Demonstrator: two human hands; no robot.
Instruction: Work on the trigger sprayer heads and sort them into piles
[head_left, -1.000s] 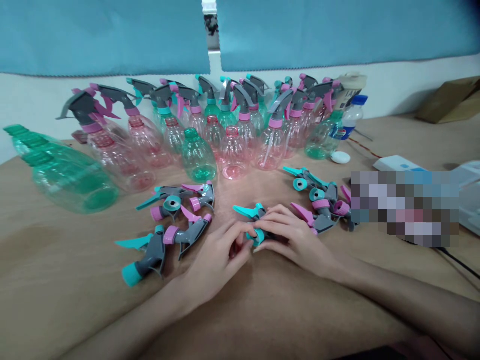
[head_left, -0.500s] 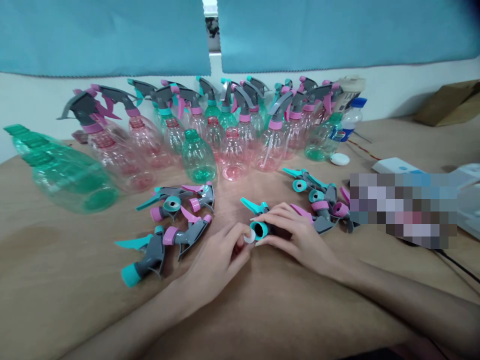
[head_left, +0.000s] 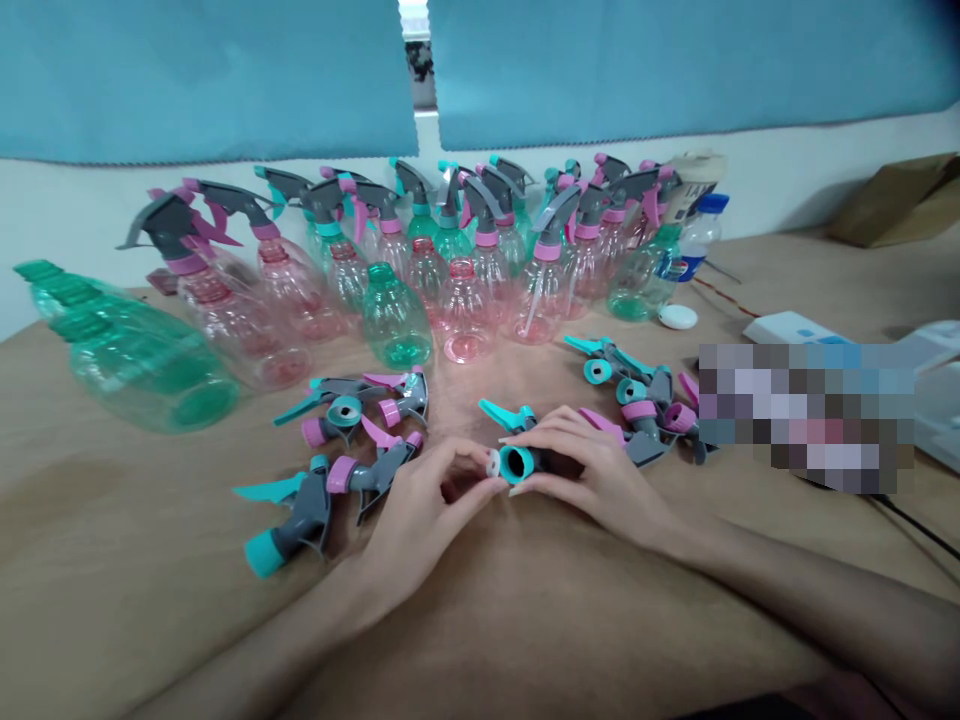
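Observation:
My right hand [head_left: 589, 465] is closed around a grey and turquoise trigger spray head [head_left: 517, 464], its round collar facing left with a dark opening. Between the thumb and fingertips of my left hand [head_left: 442, 500] is a small white disc [head_left: 492, 463], right beside the collar's rim. Left of my hands lie several loose spray heads, among them a turquoise one [head_left: 289, 515] and a pink one [head_left: 373, 472]. More loose spray heads [head_left: 628, 388] lie to the right, beyond my right hand.
Pink and green clear bottles stand in rows at the back, such as a green bottle [head_left: 397, 320] without a head. Green bottles [head_left: 142, 360] lean at the left. A white round object [head_left: 677, 317], a blue-capped bottle [head_left: 697, 240] and a cardboard box [head_left: 896, 200] are to the right.
My left fingers have shifted their hold on the white disc, which has turned more edge-on and moved slightly left and up. The right hand keeps its hold on the spray head.

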